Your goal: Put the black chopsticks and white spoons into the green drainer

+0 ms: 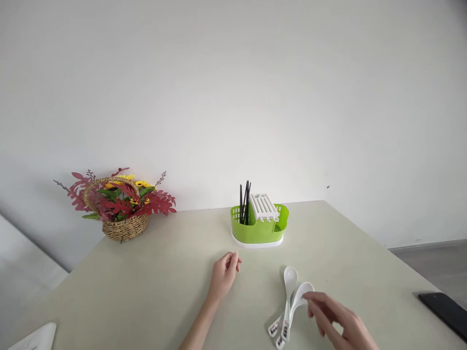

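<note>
White spoons lie crossed on the table in front of me. One spoon rests on top with its bowl away from me, and another spoon slants to the right beneath it. Three handle ends with printed labels show, but only two bowls are plain to see. My right hand hovers at the right spoon's bowl, fingers bent and apart; whether a fingertip touches it I cannot tell. Curled loosely, my left hand rests on the table with nothing visible in it. Beyond it stands a green cutlery caddy holding black chopsticks.
The caddy has a white slotted rack on top. A wicker basket of artificial flowers sits at the back left by the wall. A black phone lies at the right edge, and a white flat object at the near left corner.
</note>
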`<state>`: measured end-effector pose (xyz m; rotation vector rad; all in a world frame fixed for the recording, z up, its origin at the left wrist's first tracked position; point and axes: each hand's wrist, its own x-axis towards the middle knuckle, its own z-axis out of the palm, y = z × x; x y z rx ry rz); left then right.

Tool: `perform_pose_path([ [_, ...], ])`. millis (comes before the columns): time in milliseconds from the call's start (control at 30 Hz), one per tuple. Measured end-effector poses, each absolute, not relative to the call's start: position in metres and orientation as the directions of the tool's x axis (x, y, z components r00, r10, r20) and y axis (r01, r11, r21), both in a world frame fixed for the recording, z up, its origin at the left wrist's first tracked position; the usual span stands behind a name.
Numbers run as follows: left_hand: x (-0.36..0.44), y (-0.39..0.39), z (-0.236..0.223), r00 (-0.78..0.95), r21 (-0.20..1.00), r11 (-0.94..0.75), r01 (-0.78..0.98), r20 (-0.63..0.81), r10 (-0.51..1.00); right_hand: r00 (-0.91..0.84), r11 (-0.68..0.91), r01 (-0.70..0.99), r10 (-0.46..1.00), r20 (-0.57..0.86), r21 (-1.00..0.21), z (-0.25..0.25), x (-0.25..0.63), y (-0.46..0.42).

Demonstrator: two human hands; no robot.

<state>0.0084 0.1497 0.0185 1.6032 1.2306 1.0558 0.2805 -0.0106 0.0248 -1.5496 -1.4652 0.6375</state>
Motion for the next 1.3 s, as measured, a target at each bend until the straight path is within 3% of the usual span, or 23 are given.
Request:
perform_pose_path([
  [133, 0.007, 0.150, 0.021, 0.156, 0.948, -0.145, 0.284, 0.104, 0.982, 0.030, 0.133, 0.759, 0.971, 0.238, -0.638, 0.044, 0.312, 0.022],
  [300, 0.001, 0.152, 0.026, 0.168, 0.955, -0.146, 0.257, 0.105, 0.980, -0.006, 0.101, 0.883, 0.979, 0.202, -0.459, 0.029, 0.320, 0.065],
  [500, -0.001, 0.151, 0.020, 0.203, 0.929, -0.202, 0.310, 0.143, 0.969, 0.059, -0.126, 0.884, 0.985, -0.161, -0.450, 0.029, 0.318, 0.101],
  [767, 0.001, 0.149, 0.018, 0.233, 0.902, -0.236, 0.361, 0.158, 0.960, -0.016, -0.076, 0.867, 0.983, -0.181, -0.492, 0.035, 0.305, 0.112],
  [1067, 0.001, 0.148, 0.020, 0.229, 0.904, -0.221, 0.365, 0.143, 0.963, -0.095, 0.041, 0.849, 0.993, -0.076, -0.528, 0.072, 0.278, 0.108],
  [1200, 0.001, 0.149, 0.018, 0.235, 0.912, -0.234, 0.338, 0.159, 0.959, -0.118, 0.189, 0.818, 0.980, 0.163, -0.543, 0.125, 0.262, 0.110],
  [1300, -0.004, 0.154, 0.017, 0.247, 0.936, -0.222, 0.272, 0.155, 0.957, -0.074, 0.224, 0.864, 0.942, 0.327, -0.451, 0.173, 0.249, 0.116],
])
